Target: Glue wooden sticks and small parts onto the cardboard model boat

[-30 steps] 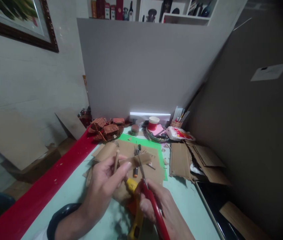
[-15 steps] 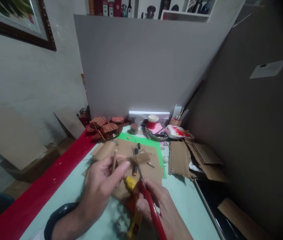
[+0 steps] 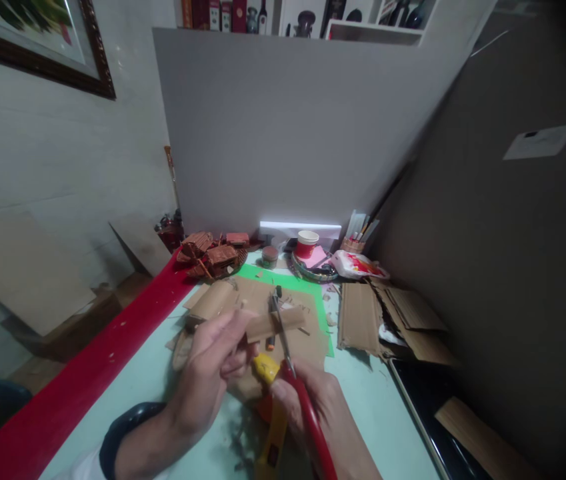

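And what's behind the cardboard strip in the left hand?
The brown sheet, plus a dark, orange-ended object showing below the strip; anything the strip itself covers can't be seen.

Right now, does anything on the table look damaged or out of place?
Yes, on the right of the table: the cardboard piece has a ragged lower edge, as if torn, and loose scraps lie beside the green sheet. The held strip and scissors show nothing plainly odd.

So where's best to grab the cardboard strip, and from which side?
Probably its left end, coming from the left: the strip is long and flat, the left hand pinches it there, and the open scissors cross it farther right, so a grip there avoids them.
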Demonstrator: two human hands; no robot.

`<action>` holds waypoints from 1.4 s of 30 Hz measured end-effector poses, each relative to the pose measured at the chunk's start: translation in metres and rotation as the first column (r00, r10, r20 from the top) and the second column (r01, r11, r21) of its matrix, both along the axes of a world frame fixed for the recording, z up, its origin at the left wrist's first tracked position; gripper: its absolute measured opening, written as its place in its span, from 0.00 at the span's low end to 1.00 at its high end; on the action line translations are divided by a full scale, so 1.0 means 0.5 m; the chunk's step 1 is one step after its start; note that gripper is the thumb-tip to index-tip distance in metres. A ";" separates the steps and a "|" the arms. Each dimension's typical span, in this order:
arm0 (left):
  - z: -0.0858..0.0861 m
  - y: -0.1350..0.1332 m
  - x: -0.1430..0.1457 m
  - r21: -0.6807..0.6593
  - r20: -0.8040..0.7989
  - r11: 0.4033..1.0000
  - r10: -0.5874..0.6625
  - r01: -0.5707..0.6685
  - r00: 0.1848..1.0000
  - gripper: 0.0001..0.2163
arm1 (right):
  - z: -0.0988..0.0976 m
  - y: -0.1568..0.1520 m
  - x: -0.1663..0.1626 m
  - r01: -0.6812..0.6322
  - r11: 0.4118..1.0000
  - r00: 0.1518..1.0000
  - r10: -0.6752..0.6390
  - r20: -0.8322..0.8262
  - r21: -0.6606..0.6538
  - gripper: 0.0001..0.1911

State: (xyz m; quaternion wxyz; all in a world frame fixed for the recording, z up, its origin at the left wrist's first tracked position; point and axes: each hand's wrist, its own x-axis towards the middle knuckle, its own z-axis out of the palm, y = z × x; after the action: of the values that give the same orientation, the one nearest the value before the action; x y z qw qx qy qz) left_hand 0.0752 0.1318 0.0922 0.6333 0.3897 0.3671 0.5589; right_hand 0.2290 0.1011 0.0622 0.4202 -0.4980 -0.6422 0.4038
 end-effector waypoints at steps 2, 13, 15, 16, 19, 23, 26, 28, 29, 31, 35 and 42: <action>-0.001 0.000 0.000 0.018 -0.003 1.000 -0.007 0.007 1.000 0.22 | 0.001 0.000 0.000 0.001 1.000 1.000 -0.001 0.009 -0.026 0.25; -0.025 0.001 -0.010 0.156 -0.211 0.987 0.003 0.031 0.977 0.11 | 0.006 -0.001 0.004 -0.111 0.992 0.994 0.110 -0.021 -0.066 0.29; -0.027 0.001 -0.010 0.161 -0.224 0.987 0.017 0.019 0.974 0.11 | 0.004 0.000 0.002 -0.121 0.990 0.992 0.119 -0.038 -0.071 0.31; -0.028 0.001 -0.011 0.161 -0.223 0.987 0.025 0.011 0.974 0.11 | 0.004 0.000 0.002 -0.128 0.989 0.991 0.125 -0.037 -0.075 0.31; -0.028 0.001 -0.009 0.141 -0.198 0.990 0.032 -0.004 0.980 0.11 | 0.007 0.000 0.002 -0.144 0.986 0.990 0.143 -0.020 -0.086 0.30; -0.026 0.000 -0.003 0.108 -0.147 0.994 0.043 -0.027 0.988 0.11 | 0.007 0.001 0.006 -0.140 0.986 0.990 0.140 -0.003 -0.086 0.30; -0.023 0.000 0.001 0.082 -0.102 0.996 0.052 -0.043 0.993 0.12 | 0.005 0.001 0.008 -0.140 0.986 0.990 0.142 0.011 -0.087 0.28; -0.023 0.001 0.001 0.084 -0.100 0.995 0.054 -0.046 0.994 0.12 | 0.004 0.001 0.008 -0.146 0.985 0.989 0.148 0.014 -0.087 0.26; -0.025 0.002 0.001 0.091 -0.110 0.995 0.056 -0.046 0.992 0.12 | 0.004 0.001 0.007 -0.152 0.984 0.988 0.154 0.015 -0.089 0.25; -0.031 0.002 -0.001 0.117 -0.142 0.992 0.056 -0.039 0.988 0.11 | 0.003 0.000 0.004 -0.132 0.987 0.990 0.135 0.030 -0.087 0.25; -0.043 0.000 -0.002 0.148 -0.199 0.989 0.052 -0.022 0.979 0.12 | 0.006 -0.004 -0.005 -0.018 0.998 0.995 0.025 0.102 -0.067 0.23; -0.040 0.000 -0.001 0.132 -0.171 0.991 0.054 -0.032 0.984 0.11 | 0.006 -0.011 -0.003 -0.035 0.999 0.988 0.040 0.147 -0.033 0.22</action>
State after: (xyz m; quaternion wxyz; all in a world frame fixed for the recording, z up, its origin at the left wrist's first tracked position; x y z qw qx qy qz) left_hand 0.0746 0.1316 0.0721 0.5600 0.4693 0.3925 0.5587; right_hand 0.2277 0.0958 0.0651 0.3563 -0.5206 -0.6745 0.3835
